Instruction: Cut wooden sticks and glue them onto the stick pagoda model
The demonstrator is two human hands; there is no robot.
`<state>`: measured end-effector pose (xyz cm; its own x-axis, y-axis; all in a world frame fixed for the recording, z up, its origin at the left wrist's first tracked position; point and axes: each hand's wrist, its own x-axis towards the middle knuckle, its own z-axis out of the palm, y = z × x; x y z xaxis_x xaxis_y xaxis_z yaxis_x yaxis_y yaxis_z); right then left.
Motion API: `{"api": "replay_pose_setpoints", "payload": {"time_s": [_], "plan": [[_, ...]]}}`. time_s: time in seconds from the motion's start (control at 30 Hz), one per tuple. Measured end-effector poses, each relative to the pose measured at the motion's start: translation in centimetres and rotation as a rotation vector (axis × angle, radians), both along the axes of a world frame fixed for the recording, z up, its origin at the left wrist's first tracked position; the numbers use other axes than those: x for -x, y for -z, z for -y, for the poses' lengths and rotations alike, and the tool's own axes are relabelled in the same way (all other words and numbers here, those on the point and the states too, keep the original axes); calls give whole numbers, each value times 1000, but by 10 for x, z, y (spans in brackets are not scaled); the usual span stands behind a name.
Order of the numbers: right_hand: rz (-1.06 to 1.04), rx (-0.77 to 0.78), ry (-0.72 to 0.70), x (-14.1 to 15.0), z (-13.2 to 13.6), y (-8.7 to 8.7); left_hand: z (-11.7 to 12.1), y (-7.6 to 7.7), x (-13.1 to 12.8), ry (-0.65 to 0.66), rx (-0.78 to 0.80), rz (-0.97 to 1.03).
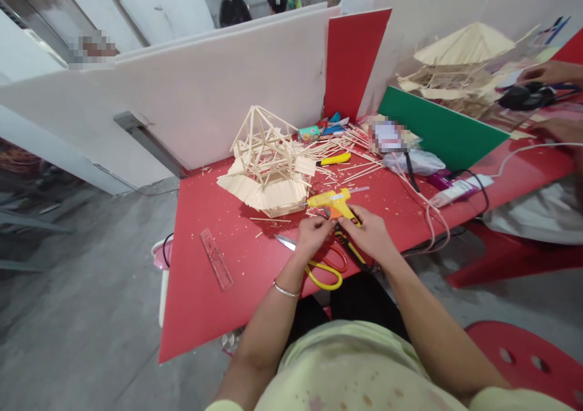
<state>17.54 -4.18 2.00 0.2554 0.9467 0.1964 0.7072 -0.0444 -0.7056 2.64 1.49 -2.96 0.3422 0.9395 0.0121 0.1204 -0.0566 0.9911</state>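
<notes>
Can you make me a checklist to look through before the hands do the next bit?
1. Stick model standing on the red table: ok.
2. Right hand at the yellow glue gun's handle: ok.
3. Glue gun tip cool: cannot tell.
4. Scissors well away from the left hand: not ok, they're right beside it.
5. Loose sticks tidied up: not ok, they're scattered.

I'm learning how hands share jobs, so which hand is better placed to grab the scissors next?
Probably the left hand: it's closer to the scissors, while the right hand is at the yellow glue gun.
</notes>
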Motion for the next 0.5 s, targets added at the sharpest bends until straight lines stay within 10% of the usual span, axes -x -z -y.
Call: {"api": "replay_pose_setpoints", "payload": {"time_s": [0.27,0.5], "plan": [[462,78,182,-10,1,21,16,-17,1,96,-332,-91],[386,158,369,-71,-3,33,11,-16,0,3,-274,22]]}}
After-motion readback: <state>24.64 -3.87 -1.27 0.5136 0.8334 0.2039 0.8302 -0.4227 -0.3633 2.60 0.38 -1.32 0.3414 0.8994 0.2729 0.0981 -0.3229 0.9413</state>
